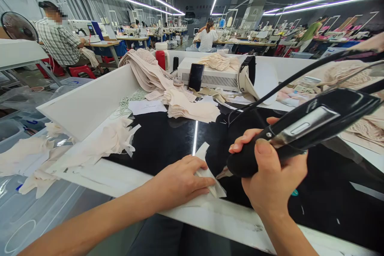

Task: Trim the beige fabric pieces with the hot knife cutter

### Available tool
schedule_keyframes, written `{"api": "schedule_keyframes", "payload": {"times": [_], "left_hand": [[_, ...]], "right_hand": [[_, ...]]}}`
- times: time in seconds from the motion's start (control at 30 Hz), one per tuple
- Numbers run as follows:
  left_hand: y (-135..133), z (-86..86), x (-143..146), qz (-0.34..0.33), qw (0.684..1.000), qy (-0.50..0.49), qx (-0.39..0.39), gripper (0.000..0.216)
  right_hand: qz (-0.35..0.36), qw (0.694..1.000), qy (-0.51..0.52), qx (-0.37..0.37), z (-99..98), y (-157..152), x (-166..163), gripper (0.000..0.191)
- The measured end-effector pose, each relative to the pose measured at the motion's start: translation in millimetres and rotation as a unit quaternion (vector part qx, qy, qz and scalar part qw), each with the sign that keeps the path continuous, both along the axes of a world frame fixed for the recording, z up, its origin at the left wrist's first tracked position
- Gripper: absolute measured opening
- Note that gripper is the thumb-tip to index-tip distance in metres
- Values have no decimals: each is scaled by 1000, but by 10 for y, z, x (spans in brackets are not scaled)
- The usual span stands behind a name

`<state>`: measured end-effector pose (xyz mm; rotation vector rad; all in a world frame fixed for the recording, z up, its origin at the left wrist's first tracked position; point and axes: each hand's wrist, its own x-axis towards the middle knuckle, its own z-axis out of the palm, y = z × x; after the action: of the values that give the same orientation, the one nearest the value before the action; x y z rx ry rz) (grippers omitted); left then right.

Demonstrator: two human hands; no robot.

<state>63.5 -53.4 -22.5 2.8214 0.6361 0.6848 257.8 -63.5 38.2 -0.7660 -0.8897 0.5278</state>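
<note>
My left hand (187, 178) rests near the front edge of the glossy black tabletop (162, 140). Its fingers press and hold a folded strip of pale fabric (205, 151), whose ends stick out above and below them. Wrapped in my right hand (271, 180) is a black hand-held corded tool (303, 124) with a silver panel and a button. It is raised above the tabletop and tilted up to the right; its exact kind I cannot make out. A black cord (288, 82) runs beside it. In front of both hands lies a stack of pale cut fabric pieces (192, 106).
A white side board (90, 100) borders the table at left, with fabric pieces (111, 138) heaped by it. Behind are a phone (196, 77), a white vented box (222, 77) and a white visor (264, 80). People work at sewing machines beyond; one person (60, 42) sits at left.
</note>
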Motion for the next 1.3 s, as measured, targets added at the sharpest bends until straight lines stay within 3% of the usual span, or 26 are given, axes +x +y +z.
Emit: {"api": "schedule_keyframes", "payload": {"times": [0.87, 1.07, 1.17, 1.3], "left_hand": [[-122, -33, 34, 40, 999, -17, -6, 28], [-312, 96, 61, 58, 998, 21, 3, 42], [-205, 161, 42, 56, 998, 23, 22, 25], [140, 185, 20, 3, 999, 18, 38, 25]], "right_hand": [[15, 1000, -27, 0, -16, 177, -92, 46], [23, 999, -26, 2, -16, 96, -78, 47], [26, 999, -22, 1, -23, 66, -78, 49], [27, 999, -24, 1, -30, 56, -78, 51]]}}
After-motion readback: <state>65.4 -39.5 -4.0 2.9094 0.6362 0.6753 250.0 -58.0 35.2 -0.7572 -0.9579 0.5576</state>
